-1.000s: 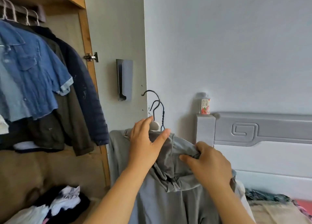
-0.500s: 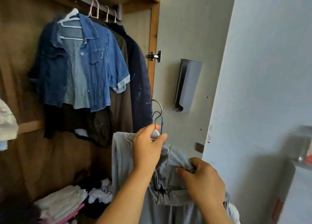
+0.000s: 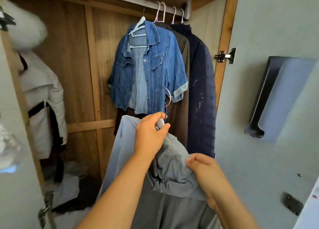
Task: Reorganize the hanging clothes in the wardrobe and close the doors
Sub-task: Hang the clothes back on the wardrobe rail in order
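We have the grey garment (image 3: 172,170) on its hanger, held out in front of the open wardrobe. Our left hand (image 3: 149,135) grips the hanger neck, fingers and thumb curled round the pale knob just under the hanger hook (image 3: 168,97). Our right hand (image 3: 205,173) pinches a fold of the grey cloth lower down and to the right of the left hand.

Key relation: the rail (image 3: 138,0) lies well above and ahead of both hands, its long axis running left to right and slightly away from us. The hook points up, in front of the denim jacket (image 3: 148,65). The left hand is the nearer one to the rail, so we judge the lift and hook-on falls to it. The bare stretch of rail sits up and to the left of the left hand; the denim jacket and the navy coat (image 3: 202,90) crowd the section up and to the right. A white coat (image 3: 43,94) hangs far left of the hands.

Writing or brands: none legible on any garment or on the door (image 3: 259,108).
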A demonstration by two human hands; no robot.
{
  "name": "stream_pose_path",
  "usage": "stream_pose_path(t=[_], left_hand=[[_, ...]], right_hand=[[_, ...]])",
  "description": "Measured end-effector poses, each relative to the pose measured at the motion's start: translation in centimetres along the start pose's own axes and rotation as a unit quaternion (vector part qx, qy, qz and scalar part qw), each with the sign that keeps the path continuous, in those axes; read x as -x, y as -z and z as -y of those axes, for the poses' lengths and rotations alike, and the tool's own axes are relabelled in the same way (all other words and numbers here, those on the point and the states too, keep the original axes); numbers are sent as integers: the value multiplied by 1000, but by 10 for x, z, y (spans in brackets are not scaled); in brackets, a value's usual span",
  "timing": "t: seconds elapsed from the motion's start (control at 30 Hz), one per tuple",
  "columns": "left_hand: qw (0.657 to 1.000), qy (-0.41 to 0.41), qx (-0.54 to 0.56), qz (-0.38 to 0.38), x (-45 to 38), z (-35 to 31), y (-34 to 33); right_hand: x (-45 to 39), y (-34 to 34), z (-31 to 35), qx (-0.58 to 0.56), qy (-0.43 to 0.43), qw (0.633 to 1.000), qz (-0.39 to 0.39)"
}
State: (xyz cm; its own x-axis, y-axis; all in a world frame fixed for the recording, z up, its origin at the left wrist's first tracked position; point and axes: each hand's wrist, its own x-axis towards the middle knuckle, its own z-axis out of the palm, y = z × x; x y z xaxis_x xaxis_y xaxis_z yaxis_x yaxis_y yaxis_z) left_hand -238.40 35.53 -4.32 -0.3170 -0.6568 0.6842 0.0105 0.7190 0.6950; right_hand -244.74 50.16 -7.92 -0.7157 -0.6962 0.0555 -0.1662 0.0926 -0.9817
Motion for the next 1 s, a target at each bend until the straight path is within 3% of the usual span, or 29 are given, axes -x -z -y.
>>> stream_pose_path(t=[0.3,0.4,0.57,1.0], left_hand=[[996,-17,-47,-74,-52,-4,-24],[993,-24,-63,-101,-64,-3,-24],[983,-39,-111,-138,-88,-3,-4],[974,-17,-137,-180,-182,44,60]], right_hand=[[-73,24,30,10,74,994,77],[-94,28,38,-46,63,993,83],[-129,18,61,-149,12,982,112],[-224,-41,135,-136,63,974,169]])
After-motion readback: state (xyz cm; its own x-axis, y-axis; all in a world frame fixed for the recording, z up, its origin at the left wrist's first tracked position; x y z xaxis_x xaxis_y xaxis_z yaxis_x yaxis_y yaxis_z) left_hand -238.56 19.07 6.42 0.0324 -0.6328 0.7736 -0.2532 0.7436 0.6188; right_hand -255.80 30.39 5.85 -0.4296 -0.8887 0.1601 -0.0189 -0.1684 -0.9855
